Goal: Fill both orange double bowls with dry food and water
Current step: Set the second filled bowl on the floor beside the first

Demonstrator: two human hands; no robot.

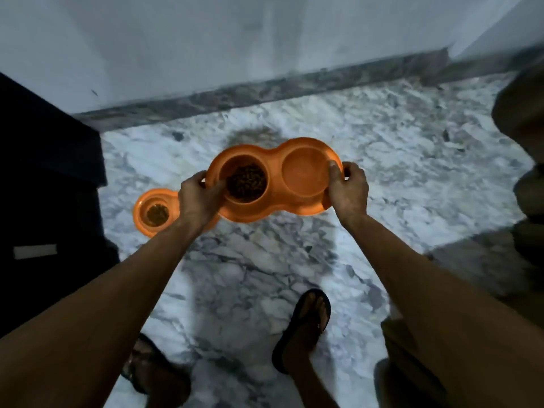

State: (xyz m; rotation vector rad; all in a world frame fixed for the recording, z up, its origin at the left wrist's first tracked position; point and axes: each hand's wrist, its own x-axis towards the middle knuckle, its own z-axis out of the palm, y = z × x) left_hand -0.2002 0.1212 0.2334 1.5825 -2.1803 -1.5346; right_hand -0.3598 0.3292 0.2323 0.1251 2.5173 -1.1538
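Head cam, near to far: two feet in dark sandals, right sandal (306, 322) and left sandal (147, 369), stand on the marble floor (412, 160) below both forearms. Left hand (200, 198) grips the left end of the held double bowl (273, 169), fingers wrapped round the edge, thumb over the rim. Right hand (348, 191) grips the right end, thumb (332, 169) on top at the rim, fingers curled round the outer edge. Bowl spans hand to hand, roughly level, off the floor. Compartment next to the left hand holds dry food (245, 182). Compartment next to the right hand (304, 173) shows a plain orange inside; can't tell if there's water in it. Second double bowl (147, 201) sits on the floor just left of and below the left hand, partly hidden behind that wrist. Its visible compartment has kibble (157, 214); the other one is covered by the arm. Dark cabinet (44, 172) further left of the left hand. Blurry dark shape (527, 142) out past the right hand, can't identify it. Beyond both hands: grey skirting (265, 86), then pale wall (235, 39).
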